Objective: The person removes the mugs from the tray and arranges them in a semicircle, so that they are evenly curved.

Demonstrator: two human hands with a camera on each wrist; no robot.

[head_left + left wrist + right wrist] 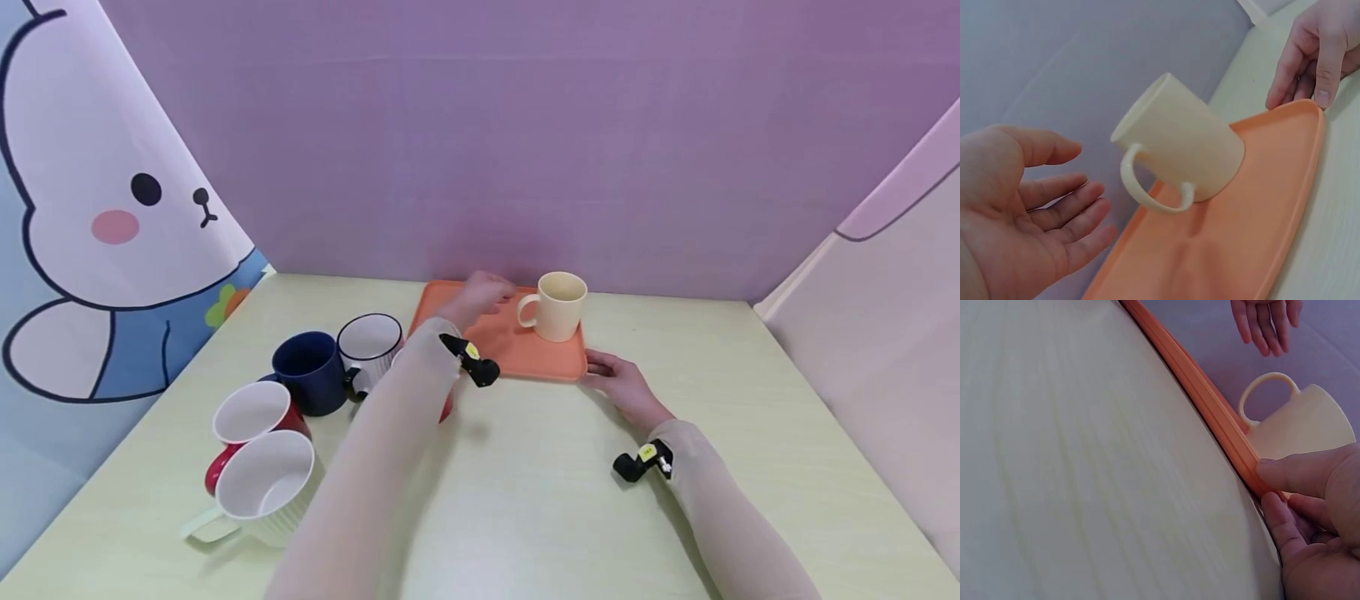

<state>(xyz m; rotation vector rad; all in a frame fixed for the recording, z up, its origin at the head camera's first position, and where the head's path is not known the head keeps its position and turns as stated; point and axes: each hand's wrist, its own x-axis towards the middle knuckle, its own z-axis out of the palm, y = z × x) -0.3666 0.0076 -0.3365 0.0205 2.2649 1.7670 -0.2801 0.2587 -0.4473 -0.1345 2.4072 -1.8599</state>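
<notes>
A cream mug stands upright on the right part of an orange tray, its handle facing my left hand. That left hand hovers over the tray's far left side, apart from the mug. In the left wrist view its fingers are spread and loosely bent, holding nothing. At the tray's near right corner is my right hand. The right wrist view shows its thumb on the tray rim and a fingertip at the lower edge, pinching the corner.
Left of the tray stand a white mug with a dark rim, a navy mug, a red mug with white inside and a pale ribbed mug. My left forearm mostly hides another red mug. A purple backdrop rises behind.
</notes>
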